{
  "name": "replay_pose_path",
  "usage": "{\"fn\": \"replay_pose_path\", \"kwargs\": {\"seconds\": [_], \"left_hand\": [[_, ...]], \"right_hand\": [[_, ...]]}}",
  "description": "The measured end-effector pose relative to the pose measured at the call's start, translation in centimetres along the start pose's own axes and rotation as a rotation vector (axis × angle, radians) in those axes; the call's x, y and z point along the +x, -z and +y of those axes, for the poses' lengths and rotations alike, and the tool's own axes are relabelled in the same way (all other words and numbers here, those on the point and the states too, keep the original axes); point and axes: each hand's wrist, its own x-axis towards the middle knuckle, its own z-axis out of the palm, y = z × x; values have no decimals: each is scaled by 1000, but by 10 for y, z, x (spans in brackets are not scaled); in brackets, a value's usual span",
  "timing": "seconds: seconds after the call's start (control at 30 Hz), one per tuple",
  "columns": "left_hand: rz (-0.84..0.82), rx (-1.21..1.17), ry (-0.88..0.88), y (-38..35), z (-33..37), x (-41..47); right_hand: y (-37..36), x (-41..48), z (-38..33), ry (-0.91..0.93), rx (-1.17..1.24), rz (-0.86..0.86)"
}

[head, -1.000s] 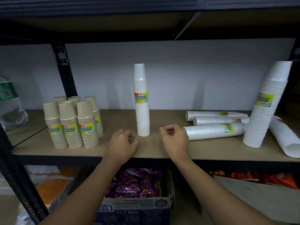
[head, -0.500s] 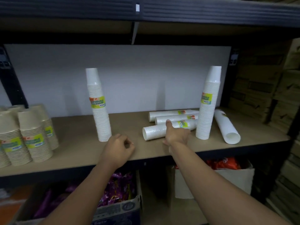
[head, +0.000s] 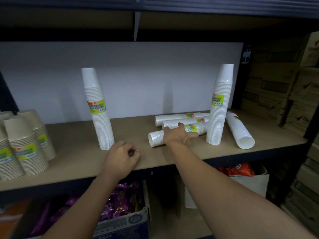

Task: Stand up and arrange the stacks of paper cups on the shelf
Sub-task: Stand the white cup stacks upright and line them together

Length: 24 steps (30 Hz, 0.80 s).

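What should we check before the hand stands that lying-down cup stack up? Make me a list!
1. Right hand on the nearest lying stack: ok, it touches it.
2. Firm grip: not ok, the fingers lie straight, not curled round it.
3. Left hand free to help: ok, curled on the shelf edge, holding nothing.
4. Bare spot to stand it: ok, beside the left standing stack.
5. Room at its far end: not ok, the right standing stack is close.

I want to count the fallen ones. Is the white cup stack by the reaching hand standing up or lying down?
Lying down. The cup stack lies on its side on the shelf, at the right hand.
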Motion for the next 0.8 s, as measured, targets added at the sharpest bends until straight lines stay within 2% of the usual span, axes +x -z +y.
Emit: {"fn": "replay_pose_path", "kwargs": {"seconds": [0.17, 0.47, 0.63, 0.8], "left_hand": [[-6, -12, 5, 1, 1, -1], [-11, -5, 14, 1, 1, -2], [-19, 5, 24, 2, 0, -1], [-37, 11, 31, 2, 1, -1]], "right_hand": [[4, -6, 1, -17, 72, -14], [-1, -16, 9, 4, 240, 62], [-2, -21, 3, -51, 337, 61], [-5, -33, 7, 40, 506, 117]]}}
